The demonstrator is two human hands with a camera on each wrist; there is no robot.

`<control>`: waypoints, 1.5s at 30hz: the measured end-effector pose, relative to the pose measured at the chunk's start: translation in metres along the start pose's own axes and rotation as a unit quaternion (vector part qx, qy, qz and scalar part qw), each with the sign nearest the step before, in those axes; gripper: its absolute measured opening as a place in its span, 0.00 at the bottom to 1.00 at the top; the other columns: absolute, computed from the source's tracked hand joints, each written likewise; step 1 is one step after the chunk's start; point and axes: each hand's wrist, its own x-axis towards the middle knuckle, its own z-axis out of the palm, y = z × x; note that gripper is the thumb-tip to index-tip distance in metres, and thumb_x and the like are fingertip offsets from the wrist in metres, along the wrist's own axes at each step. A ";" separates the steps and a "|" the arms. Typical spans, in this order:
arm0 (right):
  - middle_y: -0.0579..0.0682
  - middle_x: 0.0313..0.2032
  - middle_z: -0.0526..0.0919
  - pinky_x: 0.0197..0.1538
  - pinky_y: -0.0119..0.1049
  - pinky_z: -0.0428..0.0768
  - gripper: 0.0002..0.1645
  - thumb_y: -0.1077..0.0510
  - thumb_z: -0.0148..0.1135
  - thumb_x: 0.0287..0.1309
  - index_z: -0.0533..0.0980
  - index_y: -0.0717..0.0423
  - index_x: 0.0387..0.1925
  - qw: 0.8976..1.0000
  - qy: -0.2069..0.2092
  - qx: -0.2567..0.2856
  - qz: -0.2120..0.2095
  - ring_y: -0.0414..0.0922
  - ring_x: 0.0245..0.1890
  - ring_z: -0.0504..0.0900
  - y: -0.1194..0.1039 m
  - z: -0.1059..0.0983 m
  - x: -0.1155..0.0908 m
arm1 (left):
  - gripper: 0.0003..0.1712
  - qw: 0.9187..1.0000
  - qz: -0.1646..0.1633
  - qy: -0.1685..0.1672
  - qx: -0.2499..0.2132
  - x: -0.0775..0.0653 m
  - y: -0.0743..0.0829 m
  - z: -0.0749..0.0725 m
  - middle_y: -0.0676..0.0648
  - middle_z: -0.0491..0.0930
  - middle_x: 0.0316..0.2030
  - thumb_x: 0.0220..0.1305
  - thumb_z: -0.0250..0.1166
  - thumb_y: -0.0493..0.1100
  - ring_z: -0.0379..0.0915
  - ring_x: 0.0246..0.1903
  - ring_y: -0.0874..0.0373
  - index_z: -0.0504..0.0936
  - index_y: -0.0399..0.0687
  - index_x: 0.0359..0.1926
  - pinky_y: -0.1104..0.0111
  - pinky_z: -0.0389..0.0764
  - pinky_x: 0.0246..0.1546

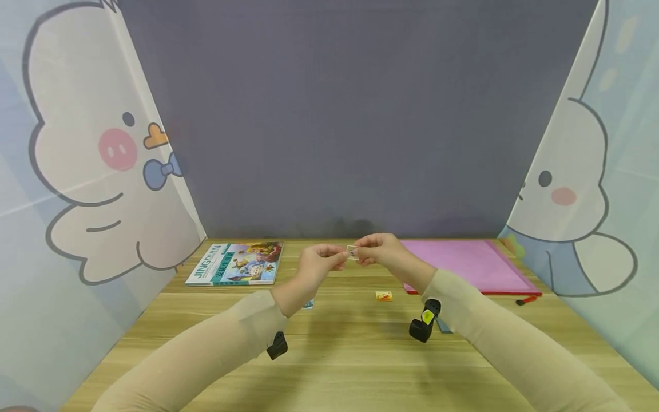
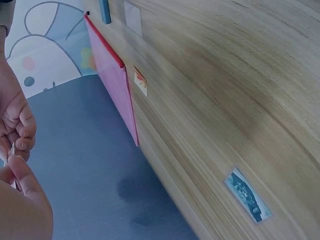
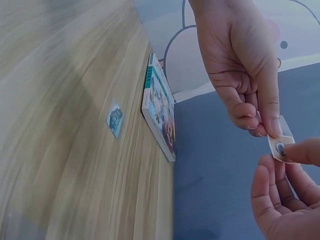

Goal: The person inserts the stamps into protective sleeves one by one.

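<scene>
Both hands meet in mid-air above the far part of the table, at a small pale-bordered stamp (image 1: 352,252) with a dark motif. My left hand (image 1: 320,264) pinches its left edge between thumb and fingers. At the other edge, my right hand (image 1: 386,255) pinches it, with the thumb (image 3: 306,151) lying over the printed face. A clear, film-like edge (image 3: 286,126) shows beside the stamp in the right wrist view. On the table below lie a blue picture stamp (image 2: 248,195) and a yellow-orange one (image 1: 383,296).
A picture-covered book (image 1: 237,264) lies at the back left. At the back right is a pink, red-edged flat folder (image 1: 463,266), with a small red-and-black item (image 1: 527,300) beside it. A blue-grey strip (image 1: 443,325) sits partly behind the right wrist. Grey cloth (image 1: 350,114) rises behind the table.
</scene>
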 end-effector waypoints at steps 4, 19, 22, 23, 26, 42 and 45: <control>0.49 0.40 0.83 0.47 0.36 0.84 0.17 0.62 0.62 0.62 0.76 0.65 0.52 0.999 0.006 0.028 -0.015 0.43 0.38 0.82 0.004 -0.001 -0.002 | 0.12 1.000 -0.004 0.003 -0.011 0.000 0.000 0.001 0.46 0.84 0.35 0.61 0.69 0.41 0.81 0.30 0.59 0.85 0.37 0.42 0.65 0.86 0.42; 0.52 0.39 0.86 0.43 0.33 0.85 0.17 0.64 0.62 0.62 0.76 0.70 0.51 0.998 0.035 0.023 -0.051 0.39 0.33 0.83 0.004 -0.002 -0.004 | 0.14 1.000 0.006 -0.008 -0.019 0.002 0.000 0.003 0.47 0.83 0.32 0.61 0.68 0.40 0.79 0.28 0.61 0.83 0.33 0.43 0.68 0.86 0.38; 0.51 0.38 0.86 0.43 0.34 0.85 0.16 0.64 0.62 0.62 0.77 0.69 0.50 0.998 0.037 0.017 -0.054 0.40 0.32 0.83 0.003 -0.001 -0.005 | 0.13 1.000 0.000 -0.013 -0.021 0.000 0.003 0.004 0.48 0.83 0.31 0.62 0.68 0.38 0.78 0.26 0.63 0.83 0.31 0.43 0.69 0.85 0.36; 0.51 0.37 0.86 0.43 0.35 0.85 0.16 0.65 0.62 0.62 0.77 0.69 0.50 0.998 0.039 0.017 -0.054 0.40 0.32 0.83 0.003 -0.001 -0.006 | 0.13 1.000 -0.001 -0.012 -0.022 0.000 0.003 0.004 0.48 0.83 0.30 0.61 0.68 0.38 0.78 0.25 0.64 0.83 0.31 0.43 0.69 0.85 0.36; 0.50 0.36 0.86 0.43 0.35 0.85 0.16 0.65 0.62 0.62 0.77 0.69 0.50 0.997 0.044 0.023 -0.054 0.40 0.33 0.84 0.003 0.001 -0.006 | 0.12 1.000 0.000 -0.010 -0.019 0.000 0.002 0.005 0.48 0.82 0.30 0.61 0.68 0.38 0.79 0.27 0.62 0.83 0.32 0.42 0.68 0.86 0.37; 0.51 0.37 0.86 0.45 0.37 0.85 0.15 0.64 0.62 0.62 0.78 0.68 0.49 0.994 0.070 0.040 -0.072 0.38 0.31 0.84 0.010 0.010 -0.007 | 0.13 1.000 -0.001 -0.017 -0.017 -0.003 0.004 0.005 0.48 0.82 0.31 0.61 0.68 0.38 0.80 0.29 0.62 0.82 0.32 0.43 0.65 0.86 0.41; 0.55 0.40 0.86 0.47 0.39 0.85 0.16 0.65 0.60 0.63 0.77 0.71 0.51 0.995 0.059 0.047 -0.071 0.39 0.32 0.85 0.010 0.009 -0.007 | 0.11 1.000 -0.003 -0.018 -0.008 -0.008 0.011 0.005 0.45 0.83 0.31 0.62 0.67 0.36 0.80 0.29 0.61 0.82 0.30 0.42 0.64 0.86 0.42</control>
